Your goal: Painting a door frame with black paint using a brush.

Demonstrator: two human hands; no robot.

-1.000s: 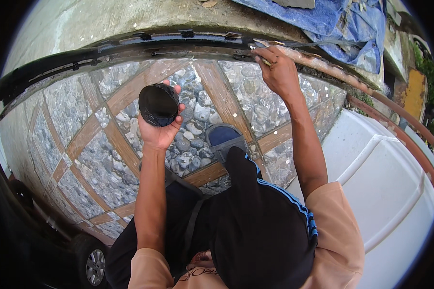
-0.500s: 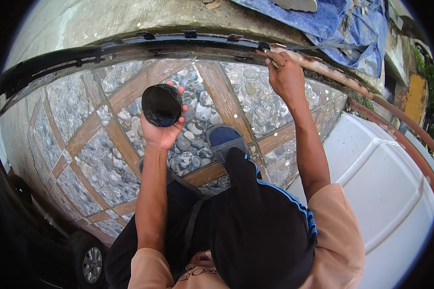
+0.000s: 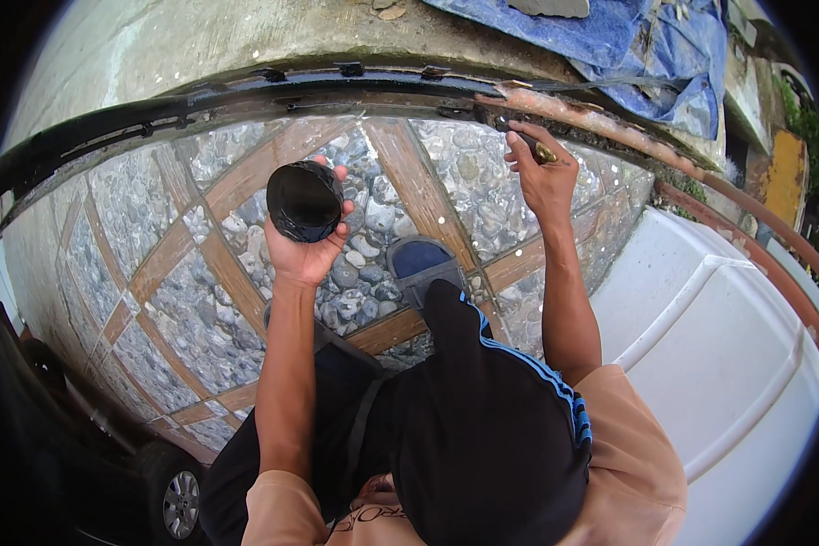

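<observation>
My left hand (image 3: 305,259) is wrapped round a round black cup (image 3: 302,202) with dark liquid, likely paint, in it; its mouth faces up. In my right hand (image 3: 548,187) is a paintbrush (image 3: 544,153), its handle gripped between thumb and fingers. The dark brush end points toward the lower side of a long metal rail (image 3: 382,84); whether the bristles touch it I cannot tell. Left of the brush the rail is glossy black. To the right it stays a worn, rusty pinkish brown.
Underfoot lies a pebble floor (image 3: 364,264) divided by wood-look strips, with my sandalled foot (image 3: 420,259) on it. Past the rail are a concrete surface (image 3: 246,45) and a crumpled blue tarp (image 3: 601,50). A white panelled surface (image 3: 701,337) stands at right, a car wheel (image 3: 180,500) at lower left.
My right hand has moved down and slightly right with the paintbrush, from the rail's top to its lower side, and its wrist has turned. My left hand and the cup stay put.
</observation>
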